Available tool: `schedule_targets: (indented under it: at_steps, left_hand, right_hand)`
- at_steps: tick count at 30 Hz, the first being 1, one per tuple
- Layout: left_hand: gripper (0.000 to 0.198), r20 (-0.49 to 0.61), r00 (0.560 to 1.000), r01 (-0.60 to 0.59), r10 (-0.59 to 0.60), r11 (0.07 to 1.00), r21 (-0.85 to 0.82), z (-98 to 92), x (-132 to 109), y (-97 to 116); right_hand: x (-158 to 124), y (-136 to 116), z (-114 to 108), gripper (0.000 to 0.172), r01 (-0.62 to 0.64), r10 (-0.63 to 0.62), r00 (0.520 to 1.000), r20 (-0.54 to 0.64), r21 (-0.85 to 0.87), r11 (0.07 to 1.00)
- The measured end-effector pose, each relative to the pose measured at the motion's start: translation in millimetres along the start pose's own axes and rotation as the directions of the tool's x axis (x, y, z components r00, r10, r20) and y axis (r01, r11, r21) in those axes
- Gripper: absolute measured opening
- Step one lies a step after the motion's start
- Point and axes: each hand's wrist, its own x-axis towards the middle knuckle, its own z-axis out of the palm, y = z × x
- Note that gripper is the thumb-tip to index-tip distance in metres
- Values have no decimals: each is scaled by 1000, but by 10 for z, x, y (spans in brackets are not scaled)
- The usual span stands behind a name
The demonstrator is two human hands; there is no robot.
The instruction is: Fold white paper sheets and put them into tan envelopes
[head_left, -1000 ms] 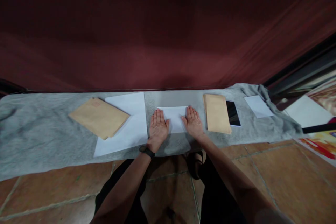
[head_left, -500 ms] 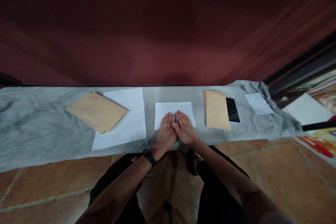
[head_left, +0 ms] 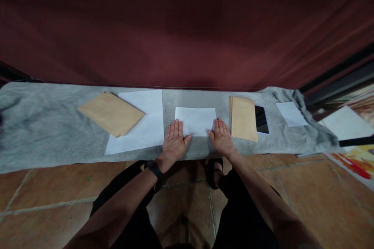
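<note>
White rectangular paper sheet (head_left: 195, 120) lies flat on the grey fabric cloth (head_left: 58, 124), its middle now bare and seemingly smooth, since the left hand (head_left: 174, 139) and right hand (head_left: 221, 137), both open, have parted toward its near corners.

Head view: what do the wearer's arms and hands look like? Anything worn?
Left hand and right hand: both ungloved, five-fingered. Forearms sleeveless as far as they show. A dark, watch-like band circles the left wrist; none shows on the right. Rings: too small to tell.
</note>
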Motion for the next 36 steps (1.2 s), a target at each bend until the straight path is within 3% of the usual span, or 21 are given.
schedule_targets:
  at_steps: [3,5,8,13,20,29,33,36]
  left_hand:
    - [67,-46,999,19,-19,1000,-3,-18,76,16]
    - [64,-60,998,-35,33,999,-23,-16,192,99]
    - [61,2,988,-154,155,986,-57,33,405,271]
    - [62,91,984,-148,151,988,-38,183,647,433]
    - [62,44,999,-11,11,1000,-11,207,716,260]
    - [74,14,993,113,-113,993,34,107,613,81]
    - [71,17,995,97,-98,994,44,30,524,119]
    - [67,32,999,21,-22,999,41,-38,440,170]
  right_hand:
    - [112,-37,-69,64,-47,47,999,5,17,999]
    - [265,-128,-110,63,-46,44,999,22,58,997]
    - [526,-337,-106,62,37,-50,996,74,172,984]
    - [752,-573,53,58,58,-96,984,153,234,970]
    - [695,-378,137,60,98,-109,990,93,117,988]
    - [611,-122,220,69,37,-38,999,10,39,999]
    - [551,-62,213,70,2,0,1000,-25,50,999]
    - [465,-78,139,68,-38,37,999,17,31,999]
